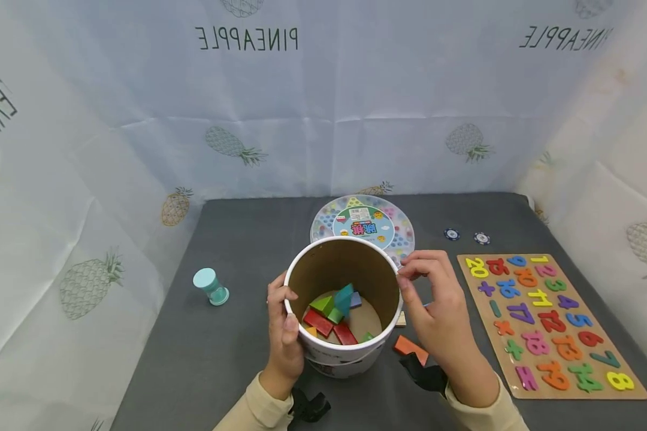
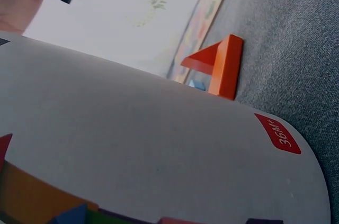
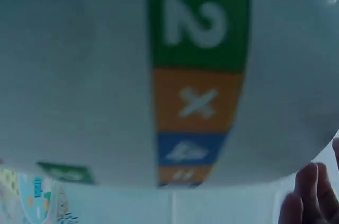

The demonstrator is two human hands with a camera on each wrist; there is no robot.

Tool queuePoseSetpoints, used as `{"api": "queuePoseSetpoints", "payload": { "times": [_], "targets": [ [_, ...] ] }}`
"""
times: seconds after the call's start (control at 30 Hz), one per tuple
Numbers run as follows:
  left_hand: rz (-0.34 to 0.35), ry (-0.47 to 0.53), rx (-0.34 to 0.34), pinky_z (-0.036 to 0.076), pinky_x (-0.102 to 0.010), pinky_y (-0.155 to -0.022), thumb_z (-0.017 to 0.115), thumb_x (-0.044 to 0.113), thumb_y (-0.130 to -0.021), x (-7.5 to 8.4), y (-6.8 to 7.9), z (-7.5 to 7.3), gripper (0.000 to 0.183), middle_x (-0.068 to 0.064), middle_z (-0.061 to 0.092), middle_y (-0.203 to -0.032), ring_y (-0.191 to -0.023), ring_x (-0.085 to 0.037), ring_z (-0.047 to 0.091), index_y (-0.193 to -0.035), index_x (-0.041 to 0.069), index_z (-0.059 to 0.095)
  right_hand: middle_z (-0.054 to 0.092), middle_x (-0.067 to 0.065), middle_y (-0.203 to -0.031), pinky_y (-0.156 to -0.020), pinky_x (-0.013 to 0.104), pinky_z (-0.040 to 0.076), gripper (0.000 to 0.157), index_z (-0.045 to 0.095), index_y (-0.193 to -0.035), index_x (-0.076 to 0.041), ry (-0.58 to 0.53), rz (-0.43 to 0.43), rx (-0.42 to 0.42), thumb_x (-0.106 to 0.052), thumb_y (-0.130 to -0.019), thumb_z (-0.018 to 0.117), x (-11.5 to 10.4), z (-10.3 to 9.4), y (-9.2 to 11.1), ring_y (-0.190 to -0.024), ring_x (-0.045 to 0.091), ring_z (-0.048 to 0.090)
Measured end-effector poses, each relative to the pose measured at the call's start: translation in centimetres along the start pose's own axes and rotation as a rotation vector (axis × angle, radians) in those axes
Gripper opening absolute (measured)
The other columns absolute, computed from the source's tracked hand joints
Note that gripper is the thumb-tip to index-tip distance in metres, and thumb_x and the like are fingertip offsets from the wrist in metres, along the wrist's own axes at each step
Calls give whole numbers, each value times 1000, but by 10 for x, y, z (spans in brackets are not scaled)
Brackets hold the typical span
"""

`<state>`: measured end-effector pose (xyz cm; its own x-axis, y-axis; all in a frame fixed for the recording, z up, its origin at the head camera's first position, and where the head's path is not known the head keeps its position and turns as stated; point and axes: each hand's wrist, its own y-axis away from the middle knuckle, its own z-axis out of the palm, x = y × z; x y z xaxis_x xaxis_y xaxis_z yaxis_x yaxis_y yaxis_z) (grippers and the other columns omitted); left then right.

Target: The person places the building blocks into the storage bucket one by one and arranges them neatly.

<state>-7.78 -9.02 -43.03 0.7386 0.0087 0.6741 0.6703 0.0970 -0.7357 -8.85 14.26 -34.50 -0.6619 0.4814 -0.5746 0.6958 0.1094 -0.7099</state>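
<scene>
A white bucket (image 1: 345, 359) with coloured printing stands tilted toward me near the middle of the table. Several wooden blocks lie in its bottom, among them a red block (image 1: 318, 322), a teal block (image 1: 343, 299) and a light green block (image 1: 322, 304). My left hand (image 1: 284, 326) grips the bucket's left rim, fingertips over the edge and thumb outside. My right hand (image 1: 437, 305) pinches the right rim between thumb and bent fingers. Printed number squares on the bucket's wall (image 3: 201, 49) fill the right wrist view.
An orange block (image 1: 411, 349) lies right of the bucket. Behind it is a round game board (image 1: 323, 218). A number puzzle board (image 1: 482, 299) lies at the right, two chips (image 1: 452, 234) beyond it. A teal sand timer (image 1: 211, 286) lies left.
</scene>
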Motion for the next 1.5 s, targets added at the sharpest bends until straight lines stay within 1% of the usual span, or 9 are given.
{"api": "queuePoseSetpoints", "payload": {
  "times": [0.13,0.37,0.5,0.7,0.93,1.1,1.2,1.3,1.5],
  "targets": [
    [-15,1,-3,34,-40,-99,32,37,-97,0,0,2,39,-31,29,-135,-119,-52,33,-103,-1,35,53,7,-104,-78,25,42,20,59,-101,-5,155,168,-26,2,-84,67,26,-3,7,-90,16,49],
    [6,-7,17,34,-41,-99,31,39,-99,-1,-1,2,42,-33,30,-134,-118,-52,33,-103,-3,35,55,8,-105,-77,43,49,40,62,-117,-7,417,351,-632,-18,-81,75,87,12,40,-88,23,55],
    [8,-16,19,34,-41,-99,31,39,-99,-2,0,1,42,-33,30,-133,-118,-51,34,-103,-2,35,54,6,-99,-69,36,48,37,64,-110,-10,393,352,-775,-23,-78,77,107,27,62,-77,18,54],
    [0,-30,9,34,-41,-99,30,40,-99,-2,1,1,42,-32,30,-134,-118,-52,33,-104,-1,35,57,8,-101,-69,40,48,31,67,-105,-10,424,326,-675,-22,-78,77,119,41,76,-77,22,58],
    [-1,-27,5,35,-41,-99,31,40,-98,-1,1,0,41,-32,29,-134,-118,-52,33,-105,0,35,51,3,-88,-59,34,41,18,64,-96,-12,447,416,-687,-21,-83,72,110,32,65,-67,17,49],
    [4,-19,1,35,-41,-99,31,41,-99,-2,0,0,42,-32,29,-134,-118,-52,33,-106,0,35,51,3,-92,-62,31,41,29,64,-112,-12,410,401,-417,-18,-85,73,80,4,30,-76,17,48],
    [3,-23,6,35,-41,-99,31,43,-99,-2,0,-1,43,-32,29,-134,-118,-52,33,-105,0,35,54,4,-99,-64,25,42,38,62,-121,-12,276,332,-139,-14,-85,72,53,-7,10,-82,16,49],
    [3,-23,7,35,-41,-99,32,44,-98,-2,1,-1,45,-31,29,-134,-117,-53,33,-105,0,35,58,2,-99,-66,19,41,42,62,-122,-13,127,206,29,-9,-82,74,27,-10,-1,-82,14,50],
    [4,-13,0,35,-41,-98,32,42,-99,-3,2,0,43,-32,29,-134,-117,-52,34,-105,-1,35,62,-1,-107,-74,25,39,45,63,-121,-13,12,-7,-45,-12,-78,77,5,3,-5,-94,16,51]
  ]
}}
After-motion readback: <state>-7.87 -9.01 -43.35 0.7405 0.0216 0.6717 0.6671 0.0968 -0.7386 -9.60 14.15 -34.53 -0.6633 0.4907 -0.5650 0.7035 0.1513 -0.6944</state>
